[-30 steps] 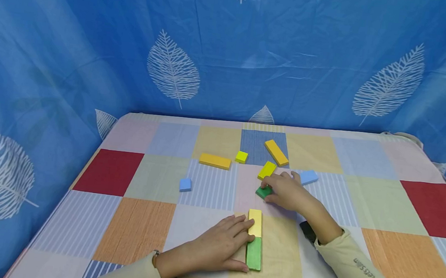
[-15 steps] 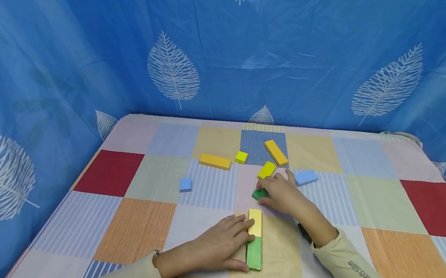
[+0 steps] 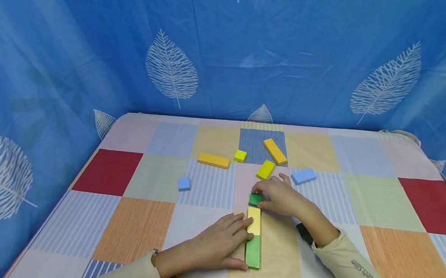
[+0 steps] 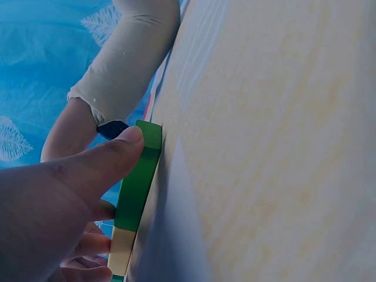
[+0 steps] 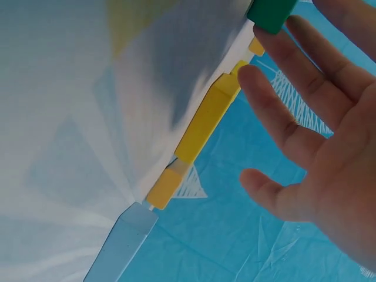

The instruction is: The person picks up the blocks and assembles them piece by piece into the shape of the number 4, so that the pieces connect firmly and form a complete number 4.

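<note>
My right hand pinches a short dark green block between thumb and fingers, at the far end of a pale yellow block. That yellow block lies end to end with a longer light green block, forming a straight row pointing away from me. Along the row's left side, my left hand rests with spread fingers touching both blocks. In the left wrist view, its thumb touches the light green block by the near end. The right wrist view shows the dark green block at the fingertips.
Beyond the hands lie a yellow block, two orange-yellow blocks and a small yellow block. A blue block is to the right, a small blue one to the left. A blue leaf-print curtain hangs behind the patchwork cloth.
My right hand has slid the dark green block left and nearer to me, turning it into line with the row. The left hand has stayed where it was.
</note>
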Available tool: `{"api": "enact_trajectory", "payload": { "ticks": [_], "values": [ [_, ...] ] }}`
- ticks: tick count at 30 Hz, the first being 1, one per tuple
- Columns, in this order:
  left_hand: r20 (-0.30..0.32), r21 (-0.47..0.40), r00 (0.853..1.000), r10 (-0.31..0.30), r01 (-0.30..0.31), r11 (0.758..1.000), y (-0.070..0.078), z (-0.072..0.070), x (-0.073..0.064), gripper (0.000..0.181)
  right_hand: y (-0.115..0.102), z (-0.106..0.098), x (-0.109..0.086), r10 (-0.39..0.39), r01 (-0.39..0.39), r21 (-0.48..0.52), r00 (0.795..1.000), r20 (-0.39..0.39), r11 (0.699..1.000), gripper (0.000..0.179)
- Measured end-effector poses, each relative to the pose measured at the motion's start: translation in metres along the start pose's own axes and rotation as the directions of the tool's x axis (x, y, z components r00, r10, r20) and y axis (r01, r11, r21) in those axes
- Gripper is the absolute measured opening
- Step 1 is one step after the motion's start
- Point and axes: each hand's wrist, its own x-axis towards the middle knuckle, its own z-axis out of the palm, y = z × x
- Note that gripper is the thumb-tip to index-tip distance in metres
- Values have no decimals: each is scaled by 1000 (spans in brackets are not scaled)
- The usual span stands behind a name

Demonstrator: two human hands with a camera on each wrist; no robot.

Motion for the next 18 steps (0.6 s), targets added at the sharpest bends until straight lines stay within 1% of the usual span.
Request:
{"api": "enact_trajectory", "payload": {
  "ticks": [6, 13, 16, 18],
  "values": [
    [-5, -4, 1000, 1, -1, 1000, 0, 0, 0, 61, 0, 0, 1, 2, -3, 29, 1000, 28, 1000, 28],
    [3, 3, 1000, -4, 4, 1000, -1, -2, 1, 61, 2, 0, 0, -40, 39, 40, 999, 28, 998, 22],
    [-14, 21, 1000, 0, 0, 1000, -1, -2, 3, 61, 3, 0, -1, -59, 58, 37, 998, 25, 998, 22],
    [-41, 34, 999, -3, 5, 999, -2, -3, 5, 57, 4, 1, -2, -70, 69, 31, 997, 24, 997, 24]
  ]
}}
